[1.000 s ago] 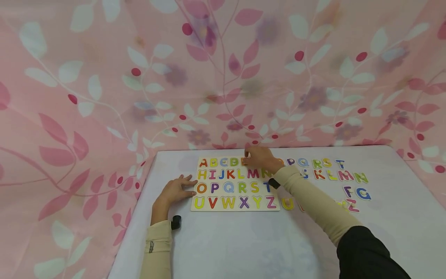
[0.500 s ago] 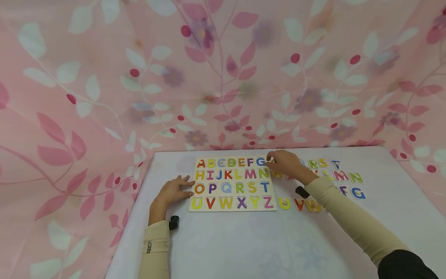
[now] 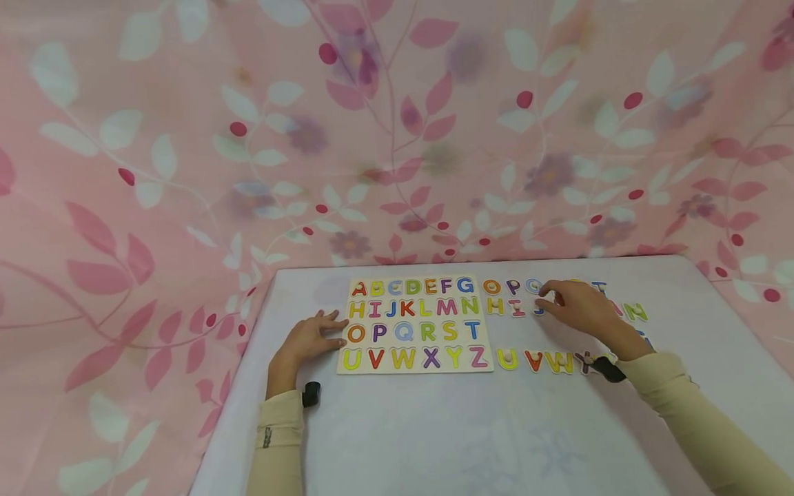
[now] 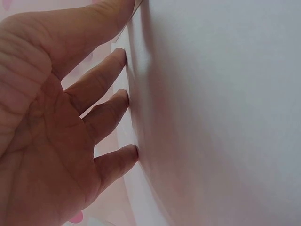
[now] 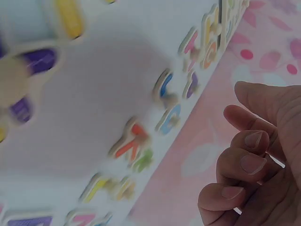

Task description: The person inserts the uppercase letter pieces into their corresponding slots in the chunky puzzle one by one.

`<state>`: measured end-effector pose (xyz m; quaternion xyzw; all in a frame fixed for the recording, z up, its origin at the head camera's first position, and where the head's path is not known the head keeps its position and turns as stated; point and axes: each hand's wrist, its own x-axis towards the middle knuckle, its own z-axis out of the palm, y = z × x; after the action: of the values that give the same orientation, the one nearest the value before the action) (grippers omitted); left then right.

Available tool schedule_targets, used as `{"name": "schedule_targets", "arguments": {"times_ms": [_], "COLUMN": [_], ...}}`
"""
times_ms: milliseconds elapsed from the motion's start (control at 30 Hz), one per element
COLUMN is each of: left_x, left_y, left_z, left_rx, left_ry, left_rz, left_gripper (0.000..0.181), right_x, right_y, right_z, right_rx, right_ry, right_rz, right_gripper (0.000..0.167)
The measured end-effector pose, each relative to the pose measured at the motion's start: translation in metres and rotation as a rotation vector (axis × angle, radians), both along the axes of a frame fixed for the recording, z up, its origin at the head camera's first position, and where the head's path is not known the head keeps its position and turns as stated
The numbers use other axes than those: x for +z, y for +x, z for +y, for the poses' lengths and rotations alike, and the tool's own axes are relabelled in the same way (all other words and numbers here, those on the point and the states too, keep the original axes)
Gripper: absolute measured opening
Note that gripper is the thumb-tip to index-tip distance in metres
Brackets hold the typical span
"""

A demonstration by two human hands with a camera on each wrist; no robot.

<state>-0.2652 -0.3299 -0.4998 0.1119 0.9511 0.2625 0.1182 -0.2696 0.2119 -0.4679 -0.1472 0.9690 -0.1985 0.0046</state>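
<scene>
Two bare hands show on my head feed. Left hand (image 3: 304,342): fingers spread wide, tips at the left edge of a pale rectangular board with multicoloured letters (image 3: 415,345), flat on a white-covered table (image 3: 403,427). Right hand (image 3: 583,308): thumb and forefinger slightly parted, other fingers curled loosely, near the loose light-blue letter Q (image 3: 531,286) and blue letter J (image 3: 537,311), right of the board.

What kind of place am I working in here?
Probably an indoor tabletop setup, perhaps for play or filming: a white-covered table before a pink floral backdrop, with an alphabet board and loose letter pieces on it.
</scene>
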Motion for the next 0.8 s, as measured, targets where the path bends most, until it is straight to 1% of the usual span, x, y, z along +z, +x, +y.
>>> {"name": "schedule_targets", "arguments": {"times_ms": [133,200,300,433,500,667,800], "left_x": [0.0,0.001,0.001,0.001,0.001,0.001,0.002], "left_y": [-0.001,0.0,0.0,-0.001,-0.001,-0.001,-0.001], "left_z": [0.002,0.002,0.002,0.002,0.001,0.001,0.002], "left_rx": [-0.012,-0.005,0.005,0.015,0.016,0.021,0.022], "left_ry": [-0.005,-0.002,0.0,0.009,0.011,0.007,0.01], "left_rz": [0.013,0.004,-0.009,-0.023,-0.029,-0.043,-0.046], "left_gripper": [0.054,0.054,0.054,0.054,0.054,0.054,0.054], "right_x": [-0.001,-0.002,-0.005,-0.009,-0.011,-0.018,-0.024], "right_y": [0.015,0.02,0.027,0.035,0.038,0.046,0.053], "right_z": [0.024,0.034,0.047,0.063,0.07,0.088,0.1], "right_rx": [-0.013,-0.021,-0.042,-0.085,-0.098,-0.11,-0.126], "right_ry": [0.012,0.032,0.056,0.069,0.075,0.087,0.083], "right_rz": [0.011,0.008,-0.02,-0.098,-0.123,-0.128,-0.157], "right_gripper": [0.022,0.022,0.025,0.031,0.033,0.032,0.03]}}
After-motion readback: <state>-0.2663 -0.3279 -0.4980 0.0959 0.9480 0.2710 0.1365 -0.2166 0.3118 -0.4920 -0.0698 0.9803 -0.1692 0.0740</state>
